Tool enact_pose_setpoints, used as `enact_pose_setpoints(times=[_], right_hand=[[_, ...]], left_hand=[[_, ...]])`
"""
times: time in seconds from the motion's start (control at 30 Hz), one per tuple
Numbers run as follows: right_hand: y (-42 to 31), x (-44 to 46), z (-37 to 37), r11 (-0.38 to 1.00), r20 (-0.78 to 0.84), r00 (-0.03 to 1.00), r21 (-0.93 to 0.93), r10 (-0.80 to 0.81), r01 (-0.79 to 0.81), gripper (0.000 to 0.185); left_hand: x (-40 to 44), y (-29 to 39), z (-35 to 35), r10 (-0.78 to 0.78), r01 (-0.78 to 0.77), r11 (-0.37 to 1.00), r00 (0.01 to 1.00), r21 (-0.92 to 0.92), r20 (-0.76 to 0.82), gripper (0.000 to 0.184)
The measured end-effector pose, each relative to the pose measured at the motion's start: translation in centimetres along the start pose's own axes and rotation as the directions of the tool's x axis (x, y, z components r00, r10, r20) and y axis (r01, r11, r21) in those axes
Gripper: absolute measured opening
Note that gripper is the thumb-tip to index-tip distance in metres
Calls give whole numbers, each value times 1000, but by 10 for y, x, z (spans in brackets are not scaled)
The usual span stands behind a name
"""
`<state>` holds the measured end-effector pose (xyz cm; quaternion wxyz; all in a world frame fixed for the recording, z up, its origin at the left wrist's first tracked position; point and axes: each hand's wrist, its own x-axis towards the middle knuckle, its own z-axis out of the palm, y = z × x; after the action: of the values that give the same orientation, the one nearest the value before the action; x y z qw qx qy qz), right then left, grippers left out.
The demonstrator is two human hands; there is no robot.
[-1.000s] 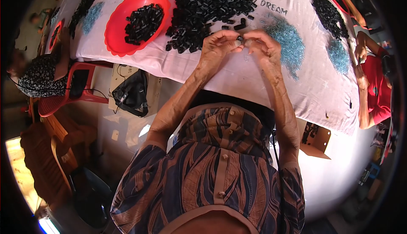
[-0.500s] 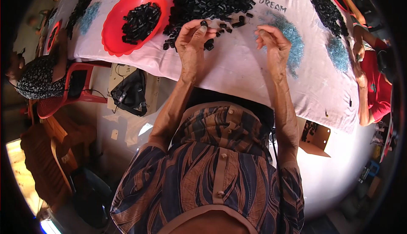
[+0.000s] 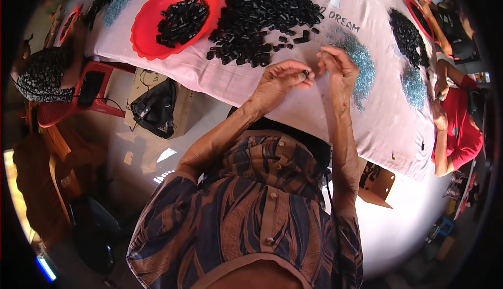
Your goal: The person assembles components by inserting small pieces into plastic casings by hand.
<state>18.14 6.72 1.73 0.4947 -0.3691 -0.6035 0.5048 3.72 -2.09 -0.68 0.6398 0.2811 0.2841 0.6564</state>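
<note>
My left hand (image 3: 283, 84) is closed, with a small black cylindrical piece (image 3: 305, 73) pinched at its fingertips. Just to its right is my right hand (image 3: 339, 73), thumb and fingers pressed together; anything between them is too small to make out. The two hands almost meet over the pink cloth. Beyond the left hand spreads a large heap of short black cylindrical pieces (image 3: 267, 11). Beside and partly behind the right hand lies a pile of fine, shiny bluish-silver bits (image 3: 363, 58).
A red scalloped bowl (image 3: 144, 27) holding more black pieces stands left of the heap. The pink cloth's edge (image 3: 209, 92) runs in front of me. At right, a person in red (image 3: 463, 126) works near another black heap (image 3: 407, 35). A cardboard box (image 3: 380, 189) sits below the table.
My left hand has moved right, away from the black heap, carrying the black piece close to my right hand. The view has shifted slightly.
</note>
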Motion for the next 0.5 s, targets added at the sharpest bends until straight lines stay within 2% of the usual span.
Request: enact_pose_setpoints(times=[0.07,0.13,0.2,0.33,0.37,0.4,0.47,0.5], right_hand=[[-2,-1,2,998,13,1000,-65,18,-17,13],[-3,-2,5,997,46,998,-74,29,-26,14],[-6,-2,8,992,105,988,-78,110,-102,14],[-16,0,11,972,257,952,-208,167,-114,13],[-15,1,9,952,299,944,-303,142,-47,12],[-21,3,12,951,308,942,-307,136,-37,12],[-38,9,20,852,384,911,-517,150,78,11],[-26,15,20,852,397,910,-512,117,114,11]], left_hand=[[-4,-5,-3,-57,55,998,996,42,69,16],[-9,-1,0,-23,19,998,998,65,64,16],[-10,-1,-1,-2,-2,999,997,54,76,17],[-10,-4,-3,28,-30,999,998,28,65,18],[-11,-5,-3,15,-16,1000,999,22,48,18],[-11,-4,-3,5,-5,1000,999,19,35,19],[-9,-15,-10,38,-38,999,999,1,37,20],[-8,-19,-13,60,-59,998,997,-12,41,20]])
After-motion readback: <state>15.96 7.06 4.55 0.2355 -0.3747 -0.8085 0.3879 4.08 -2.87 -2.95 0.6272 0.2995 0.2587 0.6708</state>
